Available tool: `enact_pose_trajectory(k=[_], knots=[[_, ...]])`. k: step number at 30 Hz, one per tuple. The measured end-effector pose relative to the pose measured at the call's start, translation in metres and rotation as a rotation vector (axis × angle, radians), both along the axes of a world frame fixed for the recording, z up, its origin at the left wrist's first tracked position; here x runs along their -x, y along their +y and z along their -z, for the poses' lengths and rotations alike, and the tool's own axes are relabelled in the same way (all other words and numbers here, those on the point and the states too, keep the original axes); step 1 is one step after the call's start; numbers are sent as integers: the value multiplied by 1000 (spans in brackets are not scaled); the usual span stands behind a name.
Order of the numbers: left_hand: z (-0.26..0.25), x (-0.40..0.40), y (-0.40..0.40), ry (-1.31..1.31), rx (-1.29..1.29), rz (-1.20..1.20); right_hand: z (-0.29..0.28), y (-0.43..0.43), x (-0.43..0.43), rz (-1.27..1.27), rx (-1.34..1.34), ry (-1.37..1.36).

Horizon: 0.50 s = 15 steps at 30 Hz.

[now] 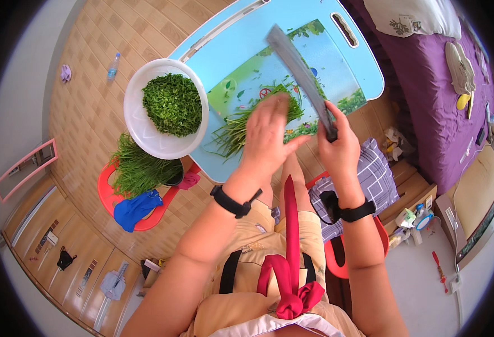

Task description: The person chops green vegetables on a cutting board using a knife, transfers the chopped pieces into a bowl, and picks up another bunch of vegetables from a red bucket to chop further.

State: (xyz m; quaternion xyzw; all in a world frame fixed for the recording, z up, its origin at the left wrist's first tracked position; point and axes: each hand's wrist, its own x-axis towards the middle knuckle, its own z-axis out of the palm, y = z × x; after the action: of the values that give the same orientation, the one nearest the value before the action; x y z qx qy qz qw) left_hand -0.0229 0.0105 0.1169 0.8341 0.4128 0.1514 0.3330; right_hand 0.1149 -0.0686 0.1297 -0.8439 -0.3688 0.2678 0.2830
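Note:
A bunch of cut green chives (236, 130) lies on a printed, glass-like cutting board (339, 71), with small snippets scattered around it. Over the bunch is my left hand (268, 126), thumb spread away from the fingers. Its fingertips are blurred, and I cannot tell whether they touch the stalks. My right hand (339, 143) grips the dark handle of a kitchen knife (301, 76). The blade, blurred and seen nearly edge-on, points up and to the left across the board. To the left, a white plastic bowl (135, 122) holds a heap of chopped greens (172, 105).
The board lies on a light blue folding table (226, 63). A red stool (103, 181) at left bears more whole chives (139, 168) and a blue cloth (137, 209). A plastic bottle (113, 67) stands on the floor. At right is a bed with a purple cover (424, 84).

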Motion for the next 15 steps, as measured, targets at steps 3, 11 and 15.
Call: enact_pose_trajectory(k=[3, 11, 15], knots=[[39, 14, -8, 232, -51, -42, 4, -8, -12, 84, 52, 35], [82, -4, -10, 399, -167, -2, 24, -24, -27, 184, -67, 85], [98, -1, -9, 354, -224, -18, 29, -22, -27, 194, -77, 112]])
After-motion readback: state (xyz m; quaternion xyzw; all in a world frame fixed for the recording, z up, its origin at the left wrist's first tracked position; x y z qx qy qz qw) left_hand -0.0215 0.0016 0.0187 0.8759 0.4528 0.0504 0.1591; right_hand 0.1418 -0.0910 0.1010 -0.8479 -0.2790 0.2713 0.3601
